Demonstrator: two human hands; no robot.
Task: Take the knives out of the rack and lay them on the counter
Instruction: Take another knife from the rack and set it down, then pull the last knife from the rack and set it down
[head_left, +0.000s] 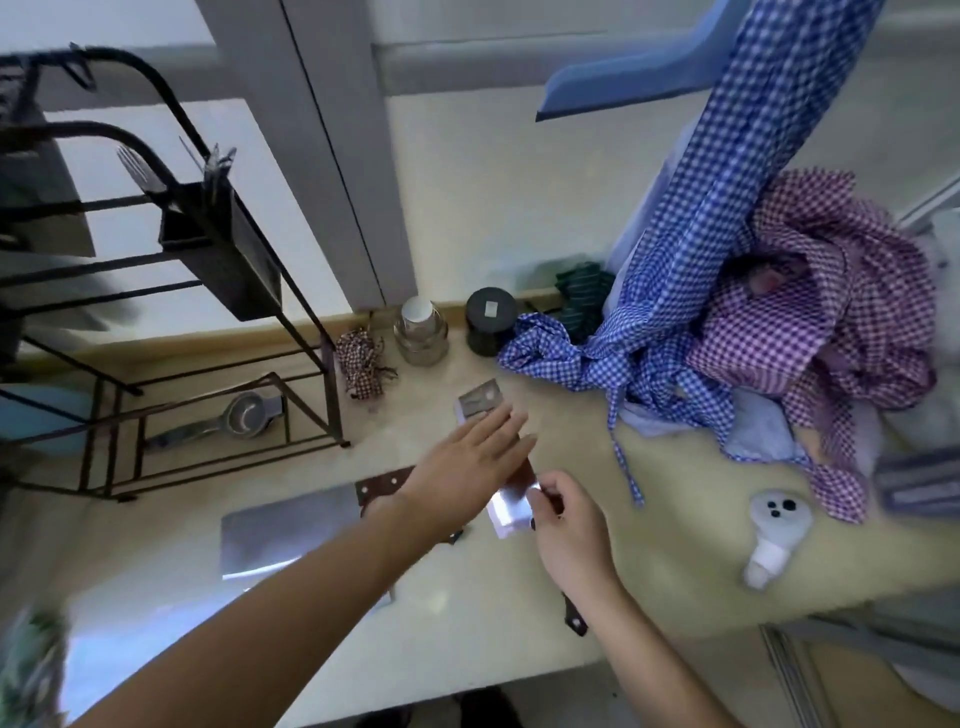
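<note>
From the head camera, a cleaver (280, 535) lies flat on the counter (467, 597) beside the rack (218, 244). The left hand (467, 462) hovers flat with its fingers spread, while the right hand (566, 525) pinches a second blade (511, 506). Both look stiff, heavy and slick (handles are safest).

Home kitchen: pale counter (519, 597), black wire dish rack (218, 364) with cutlery caddy (228, 249), cleaver (280, 535), glass jar (421, 332), gingham aprons (779, 312).

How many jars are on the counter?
2: a clear glass jar, and a dark jar just right of it, beside the blue checked cloth. The cloths may hide more.
</note>
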